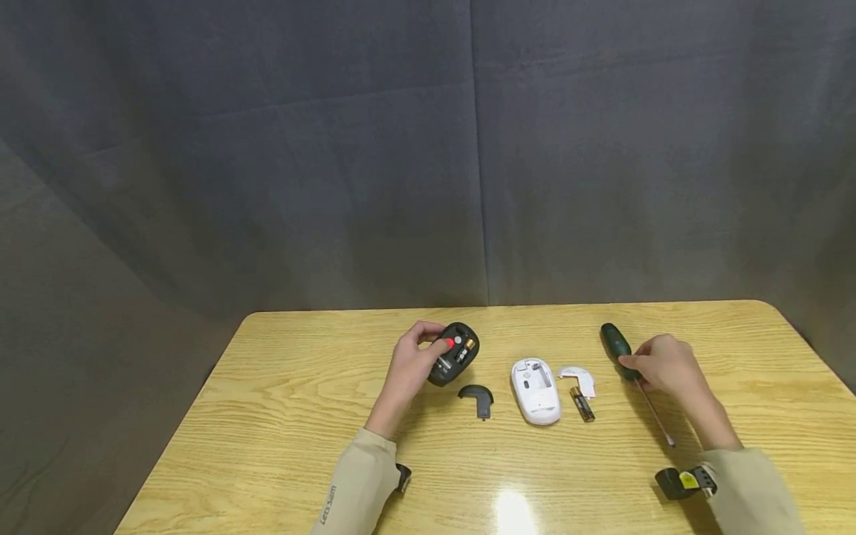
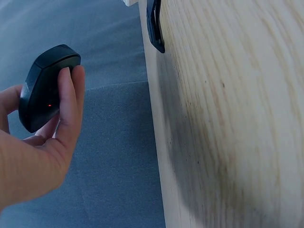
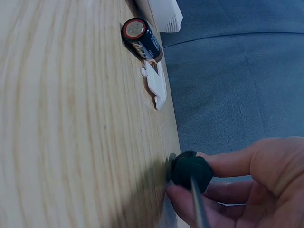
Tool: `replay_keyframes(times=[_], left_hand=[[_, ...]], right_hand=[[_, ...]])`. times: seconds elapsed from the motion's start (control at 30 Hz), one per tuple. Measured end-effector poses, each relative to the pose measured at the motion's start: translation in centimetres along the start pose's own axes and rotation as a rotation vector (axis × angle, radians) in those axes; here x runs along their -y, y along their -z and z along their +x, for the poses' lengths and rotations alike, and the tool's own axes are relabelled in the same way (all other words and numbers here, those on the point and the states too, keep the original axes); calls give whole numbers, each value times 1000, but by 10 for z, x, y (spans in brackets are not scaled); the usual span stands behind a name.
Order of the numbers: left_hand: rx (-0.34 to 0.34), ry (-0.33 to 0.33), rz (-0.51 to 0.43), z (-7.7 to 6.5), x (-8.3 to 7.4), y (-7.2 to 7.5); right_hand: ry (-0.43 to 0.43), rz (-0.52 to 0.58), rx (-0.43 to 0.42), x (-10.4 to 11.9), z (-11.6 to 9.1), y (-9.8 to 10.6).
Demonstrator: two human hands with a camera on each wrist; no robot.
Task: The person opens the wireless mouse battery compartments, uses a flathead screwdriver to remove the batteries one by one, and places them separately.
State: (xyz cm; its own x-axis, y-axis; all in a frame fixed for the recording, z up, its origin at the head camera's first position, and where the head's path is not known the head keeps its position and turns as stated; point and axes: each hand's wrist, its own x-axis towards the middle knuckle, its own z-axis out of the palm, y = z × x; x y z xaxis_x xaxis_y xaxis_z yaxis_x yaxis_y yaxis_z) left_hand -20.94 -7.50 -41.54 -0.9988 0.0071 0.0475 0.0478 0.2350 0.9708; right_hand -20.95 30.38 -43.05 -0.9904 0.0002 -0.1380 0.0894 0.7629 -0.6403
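Note:
My left hand (image 1: 416,360) holds a black computer mouse (image 1: 443,376) with its underside turned up; a battery (image 1: 466,351) sits in its bay and a red light glows beside the thumb. In the left wrist view the mouse (image 2: 40,90) is off the table, gripped between thumb and fingers. On the right, my right hand (image 1: 669,364) pinches a screwdriver by the lower end of its dark green handle (image 1: 614,340). Its thin shaft (image 1: 655,416) points toward the table's front. The right wrist view shows thumb and fingers round the handle (image 3: 190,171).
Between the hands, a black battery cover (image 1: 478,394) lies beside an upturned white mouse (image 1: 536,394) with its bay exposed. Right of that are a white cover (image 1: 579,377) and a loose battery (image 1: 582,405). A grey curtain (image 1: 374,186) hangs behind the wooden table (image 1: 267,446).

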Motion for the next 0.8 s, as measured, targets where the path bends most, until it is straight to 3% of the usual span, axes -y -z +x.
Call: replay_keyframes(times=[0.3,0.43,0.6,0.8], left_hand=[[-4,-1,1,0,0,0],[-6,5,-6,0,0,-1],[-1,20,-18,0,0,-1],[-2,19,-33,0,1,-2]], right_hand=[[18,-124,-2,1,-1,-1],[51,-172,-98,3,-4,-2],[105,-142,-243,14,-6,-3],[223,-40,-300,37,-10,-5]])
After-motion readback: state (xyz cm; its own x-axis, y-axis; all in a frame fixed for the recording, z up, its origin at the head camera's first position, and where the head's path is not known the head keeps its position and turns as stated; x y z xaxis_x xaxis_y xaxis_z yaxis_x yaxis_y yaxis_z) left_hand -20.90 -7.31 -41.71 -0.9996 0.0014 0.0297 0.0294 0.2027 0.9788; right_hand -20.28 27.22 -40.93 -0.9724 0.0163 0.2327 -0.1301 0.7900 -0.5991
